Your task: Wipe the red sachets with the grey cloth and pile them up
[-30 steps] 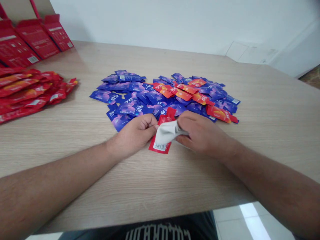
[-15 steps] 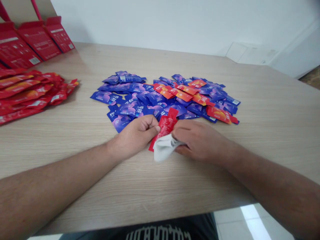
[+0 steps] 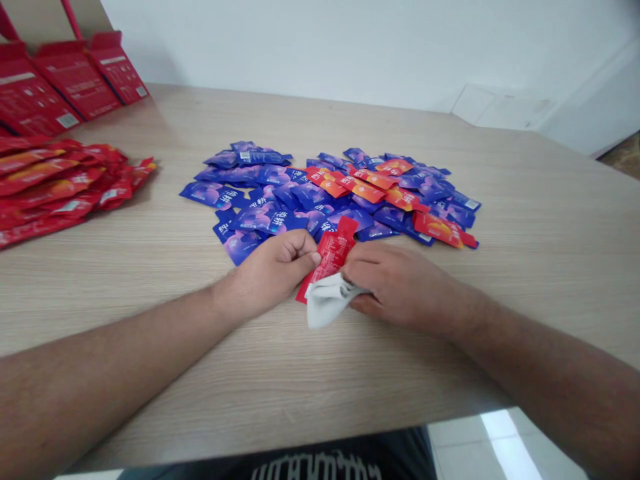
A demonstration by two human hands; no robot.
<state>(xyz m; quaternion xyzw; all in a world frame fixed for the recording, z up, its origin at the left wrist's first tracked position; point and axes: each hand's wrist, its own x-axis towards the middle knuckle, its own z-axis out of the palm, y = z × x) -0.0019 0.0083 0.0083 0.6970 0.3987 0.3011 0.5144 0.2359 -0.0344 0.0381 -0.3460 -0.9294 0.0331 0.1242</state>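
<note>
A red sachet (image 3: 332, 253) with small white print is held at its left edge between the thumb and curled fingers of my left hand (image 3: 285, 263). Bunched in the closed fingers of my right hand (image 3: 387, 277) is a white cloth (image 3: 327, 297), which hangs over the lower part of the sachet. Right behind both hands lies a spread of blue-purple sachets (image 3: 270, 213). Several orange-red sachets (image 3: 367, 190) rest on top of its right half.
A stack of red-orange sachets (image 3: 65, 180) lies at the left on the wooden table (image 3: 240, 387). Behind it stand red cartons (image 3: 75, 80) with raised flaps. A white wall (image 3: 310, 47) borders the table's far edge.
The white cloth has shifted slightly downward with a small movement of my right hand. My left hand keeps its hold on the red sachet.
</note>
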